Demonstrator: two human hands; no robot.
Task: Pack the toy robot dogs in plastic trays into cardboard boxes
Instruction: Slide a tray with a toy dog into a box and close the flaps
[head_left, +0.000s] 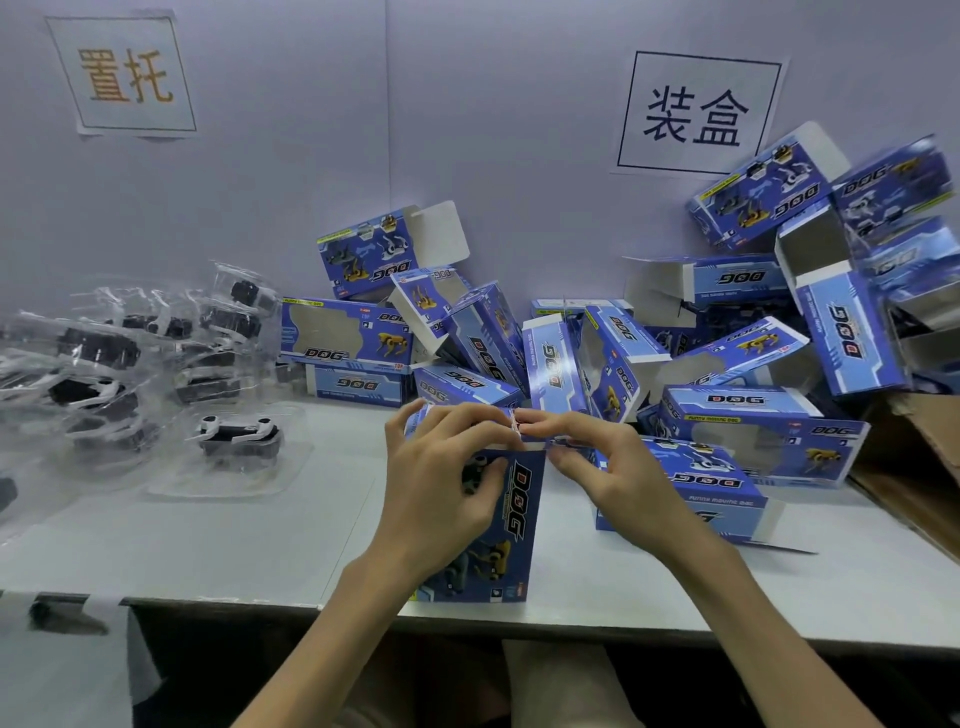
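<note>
Blue cardboard makes up the box (511, 525) that stands on end at the middle of the bench's (208, 545) near edge, its "DOG" lettering running down the face. The left grip (441, 483) grasps the box's upper left part, thumb pressed on the front face and fingers curled over the top. The right grip (608, 467) pinches the top flap (519, 422) at the box's upper right corner, and the fingertips of the two nearly meet there. A dark and white shape shows beside the left thumb (print or the toy itself, I cannot tell).

One toy dog in a clear plastic tray (236, 441) lies flat on the bench towards its left side, well apart from the held box. Behind it, at the left edge, is a loose pile of filled trays (104, 358). A heap of open blue boxes (727, 364) crowds the far edge and the right side, tipped at all angles, the nearest lying just beside the right grip. A brown carton (924, 467) sits at the right edge. Two paper signs (696, 111) with printed characters hang on the wall behind.
</note>
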